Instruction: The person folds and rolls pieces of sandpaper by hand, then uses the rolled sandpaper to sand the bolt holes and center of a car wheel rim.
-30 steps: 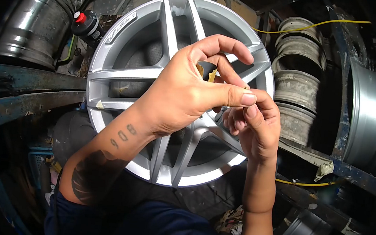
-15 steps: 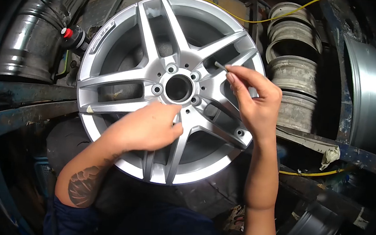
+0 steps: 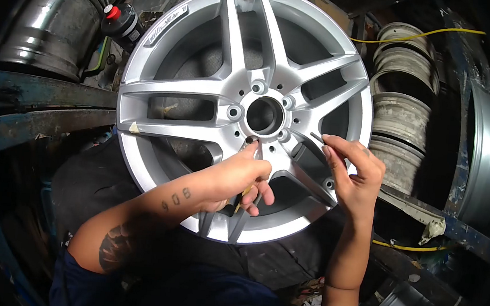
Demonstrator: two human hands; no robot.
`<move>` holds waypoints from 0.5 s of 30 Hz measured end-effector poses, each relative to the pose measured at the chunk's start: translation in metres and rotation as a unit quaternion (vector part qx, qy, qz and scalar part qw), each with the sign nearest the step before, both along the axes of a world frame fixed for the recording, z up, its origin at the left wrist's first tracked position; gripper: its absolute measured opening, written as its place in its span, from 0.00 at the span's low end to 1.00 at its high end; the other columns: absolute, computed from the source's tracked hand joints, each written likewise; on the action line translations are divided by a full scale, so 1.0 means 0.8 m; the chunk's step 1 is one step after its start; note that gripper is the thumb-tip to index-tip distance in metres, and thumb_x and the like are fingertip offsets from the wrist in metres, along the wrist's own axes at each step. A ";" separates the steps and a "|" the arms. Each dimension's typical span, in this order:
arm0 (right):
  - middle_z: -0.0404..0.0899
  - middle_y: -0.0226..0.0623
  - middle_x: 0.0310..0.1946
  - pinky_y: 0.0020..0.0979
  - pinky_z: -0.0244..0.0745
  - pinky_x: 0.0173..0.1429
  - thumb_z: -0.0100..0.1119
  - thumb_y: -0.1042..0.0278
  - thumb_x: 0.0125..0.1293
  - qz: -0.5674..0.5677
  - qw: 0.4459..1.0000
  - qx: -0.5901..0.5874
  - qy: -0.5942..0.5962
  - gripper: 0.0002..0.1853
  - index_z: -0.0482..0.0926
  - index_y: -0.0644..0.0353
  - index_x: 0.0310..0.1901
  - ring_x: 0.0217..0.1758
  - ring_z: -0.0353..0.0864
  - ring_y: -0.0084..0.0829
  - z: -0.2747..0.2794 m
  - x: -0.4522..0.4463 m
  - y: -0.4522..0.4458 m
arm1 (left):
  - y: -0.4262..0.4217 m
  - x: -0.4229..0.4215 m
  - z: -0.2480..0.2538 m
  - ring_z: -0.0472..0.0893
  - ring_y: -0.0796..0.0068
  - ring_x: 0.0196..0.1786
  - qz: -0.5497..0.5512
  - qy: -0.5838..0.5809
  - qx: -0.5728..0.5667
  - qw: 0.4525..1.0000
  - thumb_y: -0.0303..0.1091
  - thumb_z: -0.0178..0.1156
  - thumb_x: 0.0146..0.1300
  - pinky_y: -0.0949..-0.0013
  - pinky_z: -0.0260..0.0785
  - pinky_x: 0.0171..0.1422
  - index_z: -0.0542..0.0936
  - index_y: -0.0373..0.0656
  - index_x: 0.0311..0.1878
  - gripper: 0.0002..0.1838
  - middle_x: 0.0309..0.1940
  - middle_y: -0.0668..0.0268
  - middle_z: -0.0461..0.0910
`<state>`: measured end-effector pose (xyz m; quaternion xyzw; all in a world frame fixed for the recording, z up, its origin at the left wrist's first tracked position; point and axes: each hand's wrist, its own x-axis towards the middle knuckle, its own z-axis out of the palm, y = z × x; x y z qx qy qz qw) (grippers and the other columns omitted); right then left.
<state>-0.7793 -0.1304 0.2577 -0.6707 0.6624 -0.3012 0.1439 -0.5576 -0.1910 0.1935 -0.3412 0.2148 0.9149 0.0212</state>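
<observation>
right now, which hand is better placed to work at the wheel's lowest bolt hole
Left, most likely: the left hand has a fingertip at that bolt hole, while the right hand pinches a thin stick farther right over the wheel.

Left hand [image 3: 239,179] outstretched, right hand [image 3: 355,176] pinched.

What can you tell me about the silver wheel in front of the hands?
The silver wheel looks like metal, bright and smooth, lying face up. Paired spokes run from a round open centre, ringed by bolt holes and smaller holes, to a wide rim. A lettered plate sits at upper left, a pale scrap on a left spoke. The left hand reaches a fingertip to a hole below the centre; the right hand is over the right side, contact unclear.
</observation>
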 end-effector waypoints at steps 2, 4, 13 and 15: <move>0.83 0.35 0.27 0.23 0.73 0.33 0.72 0.83 0.62 0.006 1.000 0.009 0.001 0.10 0.90 0.63 0.44 0.27 0.82 0.23 0.000 0.004 0.000 | 0.004 0.009 -0.010 0.72 0.76 0.18 0.009 -0.001 0.012 1.000 0.30 0.47 0.68 0.63 0.79 0.33 0.34 0.38 0.84 0.47 0.32 0.50 0.81; 0.83 0.35 0.27 0.23 0.72 0.32 0.72 0.83 0.62 0.012 1.000 0.020 0.004 0.09 0.90 0.63 0.44 0.27 0.82 0.23 0.003 0.007 -0.002 | 0.007 0.011 -0.015 0.72 0.75 0.19 0.020 0.008 0.020 1.000 0.30 0.48 0.68 0.63 0.79 0.33 0.33 0.38 0.84 0.48 0.30 0.53 0.81; 0.83 0.36 0.26 0.23 0.72 0.33 0.72 0.84 0.61 0.023 0.998 0.054 0.027 0.10 0.90 0.64 0.44 0.27 0.81 0.24 -0.005 0.023 -0.025 | 0.041 0.028 0.022 0.85 0.69 0.27 -0.092 0.059 -0.151 0.982 0.33 0.55 0.69 0.65 0.78 0.35 0.40 0.35 0.85 0.48 0.29 0.57 0.85; 0.83 0.36 0.27 0.24 0.72 0.33 0.72 0.84 0.60 0.017 0.998 0.063 0.025 0.11 0.90 0.63 0.44 0.27 0.81 0.24 -0.009 0.026 -0.029 | 0.063 0.028 0.024 0.85 0.57 0.27 -0.123 0.064 -0.227 0.964 0.34 0.56 0.70 0.58 0.78 0.40 0.43 0.33 0.84 0.47 0.28 0.50 0.85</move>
